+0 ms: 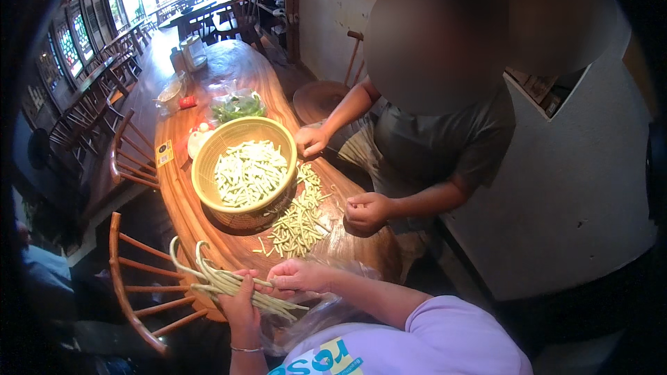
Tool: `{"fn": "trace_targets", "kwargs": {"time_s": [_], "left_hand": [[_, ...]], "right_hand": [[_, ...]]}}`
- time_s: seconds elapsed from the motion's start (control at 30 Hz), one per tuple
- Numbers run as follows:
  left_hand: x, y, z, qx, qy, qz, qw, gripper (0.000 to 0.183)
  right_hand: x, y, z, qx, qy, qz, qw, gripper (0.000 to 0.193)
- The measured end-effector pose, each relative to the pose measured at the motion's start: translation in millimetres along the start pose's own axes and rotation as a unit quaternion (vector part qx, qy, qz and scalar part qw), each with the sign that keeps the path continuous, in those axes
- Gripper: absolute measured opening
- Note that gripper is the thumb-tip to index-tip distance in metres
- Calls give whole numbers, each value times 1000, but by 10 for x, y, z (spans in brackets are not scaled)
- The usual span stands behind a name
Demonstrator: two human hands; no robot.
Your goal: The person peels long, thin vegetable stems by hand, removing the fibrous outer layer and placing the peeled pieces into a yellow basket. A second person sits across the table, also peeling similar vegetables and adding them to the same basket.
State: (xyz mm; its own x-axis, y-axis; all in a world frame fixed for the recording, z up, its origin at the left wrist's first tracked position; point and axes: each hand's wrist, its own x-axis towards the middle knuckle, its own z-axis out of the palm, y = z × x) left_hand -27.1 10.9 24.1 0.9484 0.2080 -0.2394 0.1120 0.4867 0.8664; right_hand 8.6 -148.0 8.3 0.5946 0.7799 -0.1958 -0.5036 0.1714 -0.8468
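Note:
A bundle of long pale-green yardlong beans (217, 279) lies across my left hand (241, 305), whose fingers are wrapped round it. Just to the right, my right hand (299, 276) pinches at the bean ends; its fingertips are closed and partly hide what they grip. Beyond my hands, a loose heap of short cut bean pieces (299, 226) is spread on the wooden table. A yellow plastic basket (199, 180) holds many more bean pieces (250, 173). Beneath my right forearm a clear plastic bag (333, 305) is bunched up.
Across the table's right side sits a person in a dark shirt (438, 146), hands near the basket and the heap. Bagged green vegetables (240, 105), a small red-labelled bag (172, 97) and a napkin holder (193, 53) stand farther back. Wooden chairs (121, 285) line the left.

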Motion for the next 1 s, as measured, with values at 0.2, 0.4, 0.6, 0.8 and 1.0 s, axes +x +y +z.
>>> {"fn": "trace_targets", "kwargs": {"time_s": [0.2, 0.4, 0.6, 0.8, 1.0], "left_hand": [[72, 12, 14, -69, 4, 24, 997, 12], [63, 62, 132, -66, 6, 43, 997, 10], [98, -1, 153, -41, 46, 69, 996, 8], [172, 109, 25, -98, -13, 17, 995, 8], [147, 38, 119, -121, -56, -14, 991, 10]], "right_hand": [[-107, -49, 13, -75, 16, 0, 997, 14], [-30, 180, -135, -198, 174, -118, 957, 15], [269, 186, -375, 172, 468, 75, 863, 20], [9, -44, -362, 221, 230, -56, 946, 21], [47, -282, -179, 49, 104, -23, 993, 19]]}}
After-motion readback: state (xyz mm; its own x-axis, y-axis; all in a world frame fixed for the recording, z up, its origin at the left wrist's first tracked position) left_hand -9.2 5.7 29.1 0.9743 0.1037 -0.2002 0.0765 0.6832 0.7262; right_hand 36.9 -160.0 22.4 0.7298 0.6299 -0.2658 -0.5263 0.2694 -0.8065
